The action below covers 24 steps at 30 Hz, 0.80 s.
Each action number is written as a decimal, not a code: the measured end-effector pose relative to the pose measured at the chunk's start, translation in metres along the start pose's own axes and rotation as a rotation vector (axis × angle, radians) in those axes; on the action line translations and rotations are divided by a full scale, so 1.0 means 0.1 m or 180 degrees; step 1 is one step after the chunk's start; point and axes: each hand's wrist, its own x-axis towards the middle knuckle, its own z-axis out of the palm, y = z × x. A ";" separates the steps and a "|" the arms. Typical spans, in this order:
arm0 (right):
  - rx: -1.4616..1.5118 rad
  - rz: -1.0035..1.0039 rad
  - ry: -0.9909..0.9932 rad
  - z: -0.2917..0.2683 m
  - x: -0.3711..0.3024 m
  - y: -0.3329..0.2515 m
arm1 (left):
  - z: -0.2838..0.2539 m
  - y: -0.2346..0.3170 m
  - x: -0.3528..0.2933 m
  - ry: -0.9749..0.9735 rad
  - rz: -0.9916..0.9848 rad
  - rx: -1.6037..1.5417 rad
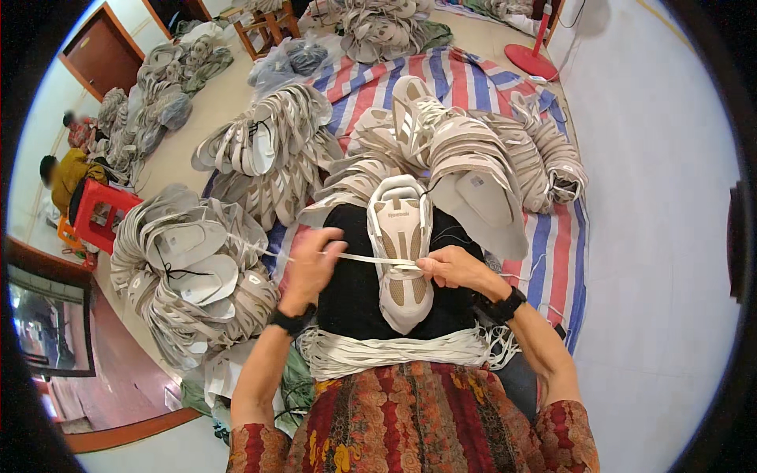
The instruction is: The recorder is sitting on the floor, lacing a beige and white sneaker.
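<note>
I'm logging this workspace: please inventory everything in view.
cloth: one, black, centre
shoe upper: one, beige, on cloth
lace: count unclear, white, across shoe upper
lace bundle: one, white, lower centre
shoe-upper piles: several, beige, left, ahead
sheet: one, striped red, white, blue, ahead
stool: one, red, left
door: at least one, brown, upper left
stand: one, red, upper right
people: two, red and yellow tops, left
wristbands: two, black, worn
left grip: one, bare, at lace
right grip: one, bare, on lace

A brown door (104, 55) stands in a white wall (138, 25); a striped sheet (465, 71) partly covers the cream floor (213, 102). Left, a red plastic stool (89, 206); upper right, a red round-based stand (530, 63).
</note>
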 end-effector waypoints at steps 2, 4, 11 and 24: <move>0.0702 0.0342 -0.0629 -0.02 0.01 -0.14 | 0.21 0.04 0.05 -0.0741 0.0609 0.0255; 0.0766 0.0238 -0.0468 -0.01 0.00 -0.25 | 0.28 0.14 0.11 -0.1312 0.0994 0.1025; -0.0014 -0.0418 0.0232 -0.02 0.04 0.09 | 0.19 0.11 0.18 -0.1854 0.0162 0.0158; -0.1813 0.1306 0.0959 -2.47 -2.43 0.09 | -3.07 -0.86 -0.90 -0.1160 -0.1589 0.0706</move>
